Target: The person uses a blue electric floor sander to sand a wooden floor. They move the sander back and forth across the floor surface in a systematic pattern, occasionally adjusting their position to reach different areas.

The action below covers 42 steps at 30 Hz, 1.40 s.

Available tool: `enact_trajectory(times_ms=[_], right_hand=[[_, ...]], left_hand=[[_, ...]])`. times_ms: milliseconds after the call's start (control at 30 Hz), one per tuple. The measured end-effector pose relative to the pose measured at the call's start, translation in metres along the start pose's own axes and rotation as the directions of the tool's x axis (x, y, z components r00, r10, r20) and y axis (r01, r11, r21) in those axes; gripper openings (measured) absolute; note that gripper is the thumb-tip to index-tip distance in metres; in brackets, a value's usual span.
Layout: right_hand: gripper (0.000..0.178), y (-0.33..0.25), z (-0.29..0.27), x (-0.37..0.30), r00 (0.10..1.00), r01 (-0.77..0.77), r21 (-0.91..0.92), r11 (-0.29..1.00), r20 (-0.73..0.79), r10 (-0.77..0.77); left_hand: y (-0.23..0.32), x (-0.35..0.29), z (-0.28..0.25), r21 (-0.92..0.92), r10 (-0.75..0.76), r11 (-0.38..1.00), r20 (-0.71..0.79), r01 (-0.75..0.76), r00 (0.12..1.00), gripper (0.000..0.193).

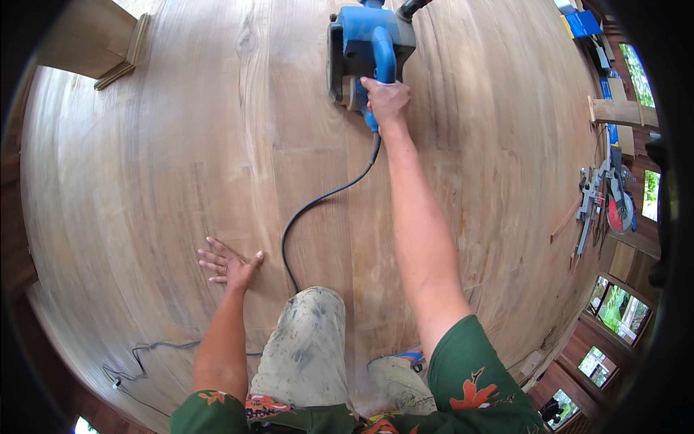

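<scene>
A blue belt sander (359, 32) rests on the wooden plank floor (181, 159) at the far middle. With my arm stretched out, my right hand (388, 101) is wrapped round its rear handle. From the handle a dark power cord (320, 199) curves back toward my knee and passes out of sight behind it. My left hand (228, 265) lies on the floor left of the cord, fingers spread, holding nothing. The sander's underside is hidden.
A square wooden post (90, 36) stands at the far left. On the right are a saw with a red disc (619, 210), boxes (584, 24) and windows in a dark wooden wall. More cord (137, 354) trails at lower left. My knee (309, 311) is near the cord.
</scene>
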State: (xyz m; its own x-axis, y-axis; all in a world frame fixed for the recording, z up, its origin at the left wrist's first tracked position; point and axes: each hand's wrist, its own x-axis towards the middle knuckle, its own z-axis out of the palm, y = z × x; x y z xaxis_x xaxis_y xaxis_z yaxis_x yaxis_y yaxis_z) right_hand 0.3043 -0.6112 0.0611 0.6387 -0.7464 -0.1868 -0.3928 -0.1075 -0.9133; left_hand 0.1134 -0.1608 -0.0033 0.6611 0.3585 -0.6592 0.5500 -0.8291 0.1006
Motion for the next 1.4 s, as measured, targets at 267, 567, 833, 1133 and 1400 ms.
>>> enact_trajectory(times_ms=[267, 567, 833, 1133, 1400], right_hand=[[0.034, 0.04, -0.05, -0.126, 0.999, -0.017, -0.124, 0.992, -0.032, 0.013], [0.032, 0.092, -0.105, -0.272, 0.992, -0.117, -0.073, 0.99, -0.054, 0.113], [0.03, 0.072, -0.101, -0.256, 0.987, -0.157, -0.078, 0.984, 0.015, 0.159], [0.029, -0.006, 0.016, -0.036, 0.997, -0.014, 0.095, 0.995, 0.08, 0.006], [0.029, -0.036, 0.036, 0.033, 0.986, 0.0, 0.068, 0.998, 0.166, -0.011]], left_hand=[[-0.005, 0.001, 0.004, -0.01, 0.031, 0.999, -0.031, -0.031, 0.999, 0.161], [-0.014, -0.02, 0.01, 0.043, 0.283, 0.959, -0.175, -0.28, 0.943, 0.13], [-0.116, -0.094, 0.031, 0.296, 0.774, 0.564, 0.135, -0.771, 0.618, 0.102], [-0.057, -0.028, -0.026, 0.439, 0.628, 0.766, -0.356, -0.47, 0.692, 0.079], [0.01, 0.092, -0.123, -0.092, 0.004, 0.992, -0.652, -0.084, 0.758, 0.041]])
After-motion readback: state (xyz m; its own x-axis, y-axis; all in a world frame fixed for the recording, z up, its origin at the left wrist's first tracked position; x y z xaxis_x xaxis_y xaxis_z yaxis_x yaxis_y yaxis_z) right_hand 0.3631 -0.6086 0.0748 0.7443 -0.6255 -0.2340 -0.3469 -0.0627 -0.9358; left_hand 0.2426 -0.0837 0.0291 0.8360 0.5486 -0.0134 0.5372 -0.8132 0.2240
